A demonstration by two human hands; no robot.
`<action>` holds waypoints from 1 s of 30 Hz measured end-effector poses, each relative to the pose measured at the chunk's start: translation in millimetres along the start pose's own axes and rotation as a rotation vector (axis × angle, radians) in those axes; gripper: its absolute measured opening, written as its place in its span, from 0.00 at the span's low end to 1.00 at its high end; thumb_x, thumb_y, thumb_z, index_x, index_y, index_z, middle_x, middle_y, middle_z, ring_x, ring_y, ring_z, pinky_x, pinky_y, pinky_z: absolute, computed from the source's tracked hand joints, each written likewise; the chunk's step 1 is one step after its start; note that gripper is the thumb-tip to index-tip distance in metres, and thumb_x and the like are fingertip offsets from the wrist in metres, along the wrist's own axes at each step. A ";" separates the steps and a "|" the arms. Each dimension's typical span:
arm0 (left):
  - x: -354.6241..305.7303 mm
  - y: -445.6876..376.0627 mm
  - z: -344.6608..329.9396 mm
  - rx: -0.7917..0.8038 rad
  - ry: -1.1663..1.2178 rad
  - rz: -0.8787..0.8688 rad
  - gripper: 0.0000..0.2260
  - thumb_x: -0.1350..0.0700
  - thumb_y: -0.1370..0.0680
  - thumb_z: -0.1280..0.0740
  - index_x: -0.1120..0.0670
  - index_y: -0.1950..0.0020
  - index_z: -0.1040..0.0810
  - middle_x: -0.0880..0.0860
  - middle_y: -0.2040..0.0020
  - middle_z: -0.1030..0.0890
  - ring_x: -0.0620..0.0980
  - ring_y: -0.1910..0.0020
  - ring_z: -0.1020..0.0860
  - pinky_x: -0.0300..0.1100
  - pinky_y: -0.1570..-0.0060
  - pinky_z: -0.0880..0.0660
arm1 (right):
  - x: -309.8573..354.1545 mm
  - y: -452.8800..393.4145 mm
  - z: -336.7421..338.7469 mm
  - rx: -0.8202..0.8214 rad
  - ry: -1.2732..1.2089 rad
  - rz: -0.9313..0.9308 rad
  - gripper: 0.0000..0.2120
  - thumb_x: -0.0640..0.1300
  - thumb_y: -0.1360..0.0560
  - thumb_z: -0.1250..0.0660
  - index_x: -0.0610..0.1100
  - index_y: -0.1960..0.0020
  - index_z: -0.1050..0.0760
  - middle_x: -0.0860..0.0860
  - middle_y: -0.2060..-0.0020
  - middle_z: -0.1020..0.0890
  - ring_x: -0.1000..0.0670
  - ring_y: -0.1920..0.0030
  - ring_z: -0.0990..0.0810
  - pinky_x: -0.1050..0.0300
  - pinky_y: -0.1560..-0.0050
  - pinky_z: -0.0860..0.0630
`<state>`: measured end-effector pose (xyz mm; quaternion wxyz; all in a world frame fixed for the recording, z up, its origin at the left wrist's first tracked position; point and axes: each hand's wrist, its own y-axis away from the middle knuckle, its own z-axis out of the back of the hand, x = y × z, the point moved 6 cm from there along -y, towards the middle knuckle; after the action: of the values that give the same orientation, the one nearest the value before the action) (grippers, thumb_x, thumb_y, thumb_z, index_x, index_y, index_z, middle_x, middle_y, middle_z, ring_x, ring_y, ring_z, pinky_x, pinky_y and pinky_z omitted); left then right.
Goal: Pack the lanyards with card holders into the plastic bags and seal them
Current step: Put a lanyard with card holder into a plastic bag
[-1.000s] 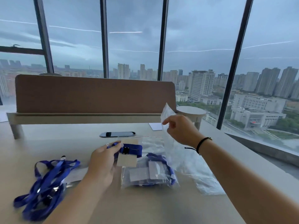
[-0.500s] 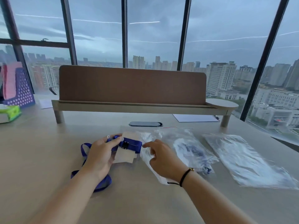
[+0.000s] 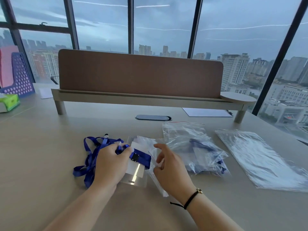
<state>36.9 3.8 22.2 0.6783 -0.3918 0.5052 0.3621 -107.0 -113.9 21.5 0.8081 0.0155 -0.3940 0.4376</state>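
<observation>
My left hand [image 3: 108,164] has a grip on the lanyard [image 3: 90,157] and card holder [image 3: 135,171]. The empty bag [image 3: 154,165] sits just right, its mouth pinched by my right hand [image 3: 170,169], so it's a short sideways slide.

Pale beige table [image 3: 41,147], smooth and matte. Toward the far edge, a low riser shelf [image 3: 143,99] on stubby legs, carrying a brown divider panel [image 3: 140,74]. Under the shelf, a white sheet of paper [image 3: 206,112] with a pen [image 3: 230,112] beside it. Just in front, an oval cable port [image 3: 153,117]. Far left, a green tissue box [image 3: 10,104] and a purple file rack [image 3: 18,75]. At right, a filled plastic bag [image 3: 193,147] and, beside it, a stack of empty bags [image 3: 260,157]. Near the middle, loose blue lanyards [image 3: 90,157].
</observation>
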 end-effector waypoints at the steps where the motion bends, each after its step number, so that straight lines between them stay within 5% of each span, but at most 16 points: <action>1: 0.9 1.5 -0.2 -0.006 -0.035 -0.006 0.10 0.56 0.24 0.30 0.64 0.56 0.21 0.60 0.71 0.27 0.54 0.70 0.31 0.46 0.66 0.35 | -0.4 0.0 2.2 -0.024 -0.007 -0.002 0.27 0.35 0.26 0.37 0.55 0.31 0.34 0.57 0.56 0.24 0.56 0.58 0.24 0.64 0.55 0.23; 4: 3.7 3.1 -1.4 0.006 -0.071 0.019 0.13 0.57 0.24 0.31 0.67 0.57 0.24 0.59 0.70 0.29 0.51 0.69 0.32 0.45 0.68 0.37 | -3.8 -0.7 9.1 -0.097 -0.031 -0.030 0.24 0.36 0.26 0.36 0.55 0.33 0.31 0.58 0.57 0.24 0.57 0.59 0.24 0.67 0.59 0.26; 7: 8.1 1.6 -3.6 0.054 -0.023 0.082 0.12 0.56 0.24 0.30 0.66 0.58 0.23 0.68 0.62 0.21 0.58 0.67 0.25 0.47 0.66 0.33 | -10.1 -1.0 13.2 -0.147 -0.035 -0.079 0.20 0.38 0.25 0.36 0.53 0.36 0.28 0.58 0.58 0.24 0.57 0.58 0.24 0.71 0.61 0.30; 11: 11.5 1.1 -6.3 0.089 0.043 0.141 0.10 0.58 0.24 0.29 0.62 0.62 0.22 0.65 0.63 0.19 0.68 0.58 0.18 0.47 0.67 0.30 | -17.7 -2.6 17.0 -0.201 -0.004 -0.131 0.13 0.41 0.23 0.37 0.50 0.39 0.24 0.58 0.59 0.23 0.58 0.58 0.24 0.72 0.62 0.32; 15: 7.9 7.9 -7.6 0.162 0.041 0.147 0.10 0.59 0.23 0.30 0.60 0.63 0.22 0.54 0.72 0.25 0.52 0.75 0.25 0.37 0.79 0.39 | -18.8 -3.7 19.2 -0.250 0.029 -0.135 0.09 0.43 0.22 0.37 0.48 0.44 0.21 0.57 0.57 0.22 0.58 0.57 0.25 0.73 0.61 0.33; 22: 6.9 11.1 -13.2 0.203 -0.006 0.154 0.09 0.56 0.25 0.28 0.63 0.53 0.19 0.64 0.58 0.16 0.66 0.56 0.17 0.49 0.64 0.28 | -9.8 -2.0 23.1 -0.263 0.060 -0.083 0.06 0.44 0.21 0.36 0.48 0.48 0.22 0.60 0.59 0.25 0.61 0.61 0.26 0.74 0.64 0.32; 26: -3.1 16.5 -15.6 0.226 -0.077 0.047 0.12 0.55 0.26 0.27 0.64 0.52 0.20 0.65 0.61 0.18 0.63 0.64 0.20 0.48 0.63 0.28 | 5.0 2.2 16.1 -0.207 0.059 0.029 0.05 0.45 0.22 0.35 0.49 0.48 0.21 0.60 0.59 0.26 0.60 0.63 0.26 0.73 0.62 0.29; 30: -9.0 22.9 -18.6 0.215 -0.042 0.050 0.03 0.57 0.25 0.27 0.54 0.58 0.16 0.58 0.67 0.17 0.58 0.68 0.21 0.55 0.62 0.22 | 12.9 4.8 15.3 -0.191 0.037 0.097 0.05 0.44 0.23 0.33 0.48 0.48 0.20 0.60 0.61 0.26 0.58 0.66 0.25 0.71 0.63 0.28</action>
<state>7.1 -3.9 23.8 0.7176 -0.2964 0.5363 0.3310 -116.0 -107.7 38.9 0.7909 -0.0887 -0.4190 0.4371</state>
